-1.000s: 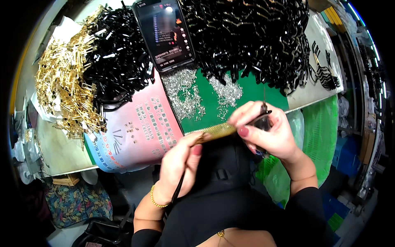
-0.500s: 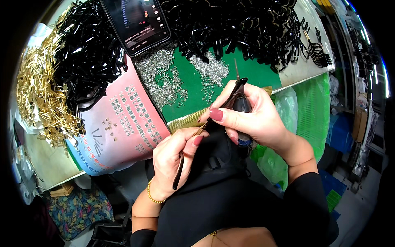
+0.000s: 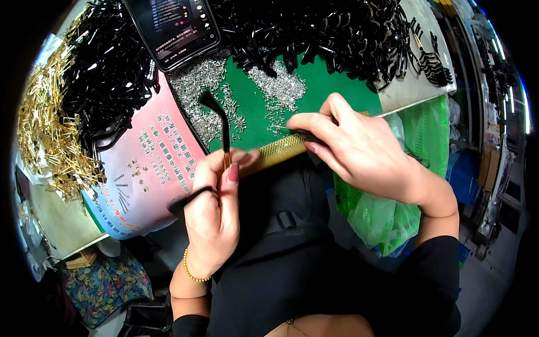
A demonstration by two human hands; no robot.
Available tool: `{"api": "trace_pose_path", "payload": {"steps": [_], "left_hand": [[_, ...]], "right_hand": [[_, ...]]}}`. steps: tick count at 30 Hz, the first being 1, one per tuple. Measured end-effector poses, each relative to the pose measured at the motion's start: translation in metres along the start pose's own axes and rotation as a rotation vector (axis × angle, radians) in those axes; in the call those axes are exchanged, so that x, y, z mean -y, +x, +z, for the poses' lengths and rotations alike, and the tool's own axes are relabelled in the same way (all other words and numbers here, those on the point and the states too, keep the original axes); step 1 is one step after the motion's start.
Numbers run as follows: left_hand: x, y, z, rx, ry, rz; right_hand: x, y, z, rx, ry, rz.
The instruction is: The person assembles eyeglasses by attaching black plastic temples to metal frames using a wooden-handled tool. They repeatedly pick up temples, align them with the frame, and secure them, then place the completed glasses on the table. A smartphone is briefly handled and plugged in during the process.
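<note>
My left hand (image 3: 210,208) is closed around slim black eyeglass temples. One black temple (image 3: 220,115) rises from between the fingertips, with a bit of gold at its lower end. Another black curved tip (image 3: 191,200) sticks out beside the knuckles. At the table's front edge my right hand (image 3: 359,146) is closed, palm down, on a screwdriver (image 3: 279,128). Its thin shaft points left, close to the small silver screws (image 3: 278,90) on the green mat (image 3: 247,84); the handle is mostly hidden under the hand. A gold mesh strip (image 3: 275,153) runs along the edge, below the right fingers.
Heaps of black temples (image 3: 325,33) fill the back and left. A phone (image 3: 177,33) lies by a second screw pile (image 3: 196,123). Gold parts (image 3: 50,129) lie far left, a pink-blue printed sheet (image 3: 149,163) beside them. A green plastic bag (image 3: 387,222) hangs at the right edge.
My hands have moved apart. The left has shifted left and turned, so the temple points upward. The right has turned palm down, swinging the screwdriver from upright to pointing left at the screws.
</note>
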State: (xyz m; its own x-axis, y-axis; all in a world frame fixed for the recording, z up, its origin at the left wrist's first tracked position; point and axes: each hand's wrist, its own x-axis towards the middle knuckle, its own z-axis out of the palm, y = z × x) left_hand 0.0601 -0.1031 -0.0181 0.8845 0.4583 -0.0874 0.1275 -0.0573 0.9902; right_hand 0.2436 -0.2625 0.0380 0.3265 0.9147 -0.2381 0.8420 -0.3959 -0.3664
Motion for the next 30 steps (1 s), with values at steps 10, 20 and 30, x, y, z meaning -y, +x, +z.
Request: {"api": "trace_pose_path", "payload": {"steps": [10, 20, 30], "left_hand": [[-0.008, 0.007, 0.011, 0.041, -0.142, -0.146], [-0.006, 0.006, -0.001, -0.067, -0.129, -0.253], [-0.001, 0.004, -0.003, -0.074, 0.036, -0.136]], "right_hand": [[-0.004, 0.004, 0.007, -0.022, -0.054, -0.008], [-0.003, 0.016, -0.003, 0.146, -0.039, -0.06], [0.029, 0.037, -0.028, 0.586, 1.074, 0.357]]}}
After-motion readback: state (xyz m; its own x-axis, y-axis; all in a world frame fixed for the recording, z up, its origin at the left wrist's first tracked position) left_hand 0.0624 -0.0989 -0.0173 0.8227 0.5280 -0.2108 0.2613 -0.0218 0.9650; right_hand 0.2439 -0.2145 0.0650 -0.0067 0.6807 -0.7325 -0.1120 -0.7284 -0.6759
